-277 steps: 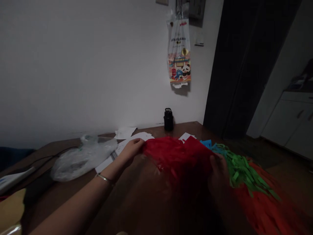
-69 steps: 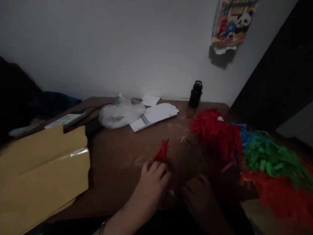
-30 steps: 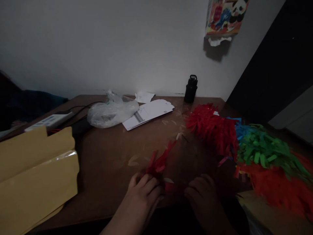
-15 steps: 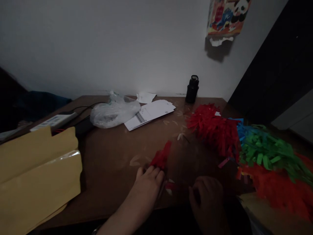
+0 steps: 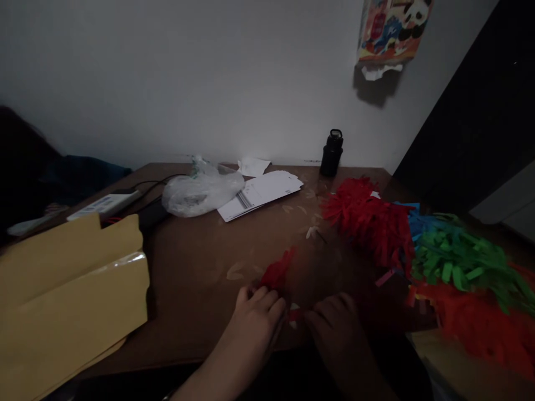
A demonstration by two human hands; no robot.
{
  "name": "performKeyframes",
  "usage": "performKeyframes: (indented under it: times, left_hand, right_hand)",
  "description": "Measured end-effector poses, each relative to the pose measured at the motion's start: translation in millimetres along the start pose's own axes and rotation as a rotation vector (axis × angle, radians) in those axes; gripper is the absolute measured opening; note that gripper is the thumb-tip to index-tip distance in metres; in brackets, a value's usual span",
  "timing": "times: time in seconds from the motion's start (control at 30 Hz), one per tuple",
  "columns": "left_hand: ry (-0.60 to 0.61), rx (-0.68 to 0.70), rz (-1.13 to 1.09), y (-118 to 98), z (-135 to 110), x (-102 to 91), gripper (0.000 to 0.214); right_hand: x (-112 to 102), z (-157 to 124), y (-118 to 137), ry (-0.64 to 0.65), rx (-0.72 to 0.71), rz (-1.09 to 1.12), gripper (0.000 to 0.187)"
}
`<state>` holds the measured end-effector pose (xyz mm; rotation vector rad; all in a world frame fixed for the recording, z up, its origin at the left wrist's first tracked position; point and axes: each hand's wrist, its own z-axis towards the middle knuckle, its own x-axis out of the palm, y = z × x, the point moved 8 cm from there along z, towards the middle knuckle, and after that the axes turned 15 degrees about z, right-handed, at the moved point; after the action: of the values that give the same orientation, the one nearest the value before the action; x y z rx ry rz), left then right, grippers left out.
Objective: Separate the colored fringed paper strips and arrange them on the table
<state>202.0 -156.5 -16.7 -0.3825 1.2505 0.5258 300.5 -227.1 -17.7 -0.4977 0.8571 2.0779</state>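
Note:
My left hand [image 5: 259, 313] lies at the table's near edge, its fingers closed over the lower end of a red fringed paper tassel [image 5: 279, 270]. The fringe sticks out beyond the fingertips, pointing away and to the right. Just right of that hand is a small red strip with white ends [image 5: 295, 315]. My right hand [image 5: 334, 317] is in shadow at the strip's right side, fingers bent together; whatever they pinch is too dark to make out.
Red fringed paper [image 5: 368, 220], green fringe [image 5: 463, 256] and orange fringe [image 5: 480, 317] are heaped on the right. Yellow folded card [image 5: 75, 295] covers the left. Behind are a plastic bag [image 5: 200, 189], white papers [image 5: 263, 192] and a black bottle [image 5: 331, 153].
My right hand has moved left and slightly up, to the small red strip. My left hand stays on the red tassel. The view has shifted slightly.

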Motion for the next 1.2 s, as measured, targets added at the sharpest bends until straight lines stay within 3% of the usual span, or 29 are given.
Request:
performKeyframes:
  times: [0.17, 0.33, 0.53, 0.77, 0.87, 1.1, 1.2]
  left_hand:
    - [-0.165, 0.091, -0.101, -5.7, -6.3, -7.6, 0.011]
    - [-0.133, 0.142, -0.131, -7.1, -1.0, -6.8, 0.015]
    - [0.012, 0.113, -0.237, -3.9, -2.9, -2.6, 0.013]
    - [-0.081, 0.014, -0.136, 2.6, -9.9, -0.4, 0.015]
    - [-0.107, -0.035, -0.090, 5.8, -12.6, 2.4, 0.016]
    - [0.181, -0.147, 0.023, 2.4, -3.9, 10.9, 0.017]
    - [0.223, -0.175, 0.091, 3.9, 3.4, 14.6, 0.012]
  right_hand:
    - [6.2, 0.0, -9.3, 0.090, 0.018, 0.036, 0.036]
    - [7.7, 5.7, -9.4, 0.116, 0.004, 0.100, 0.019]
    - [14.9, 10.4, 2.6, 0.149, -0.125, 0.006, 0.030]
    - [7.2, 0.2, -15.9, 0.187, -0.055, 0.027, 0.031]
    - [-2.3, -5.2, -26.0, 0.126, 0.014, 0.080, 0.033]
    - [-11.2, -6.7, -31.6, 0.040, 0.217, 0.092, 0.022]
    - [-14.4, -3.4, -34.7, -0.006, 0.300, 0.057, 0.017]
